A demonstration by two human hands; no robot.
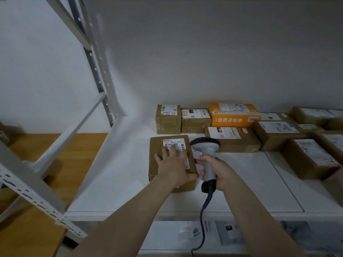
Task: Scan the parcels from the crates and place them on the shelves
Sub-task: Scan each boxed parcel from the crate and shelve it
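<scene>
Parcel under inspection: a flat brown cardboard box with white barcode label (157, 147), lying on the white shelf board (120, 173) just in front of a row of stored cardboard parcels (194, 121). We find the left hand (172, 164) pressed flat on it, fingers straight and partly over the label. The right hand (219, 171) is wrapped round the grey corded handheld scanner (206, 145). We advise clearing the barcode first. A plain grey wall (204, 52) stands behind.

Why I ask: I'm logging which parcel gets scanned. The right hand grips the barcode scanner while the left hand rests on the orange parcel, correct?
No. The head view shows the left hand resting on the brown cardboard parcel near the shelf front; the orange parcel sits at the back, untouched. The right hand does grip the barcode scanner.
</scene>
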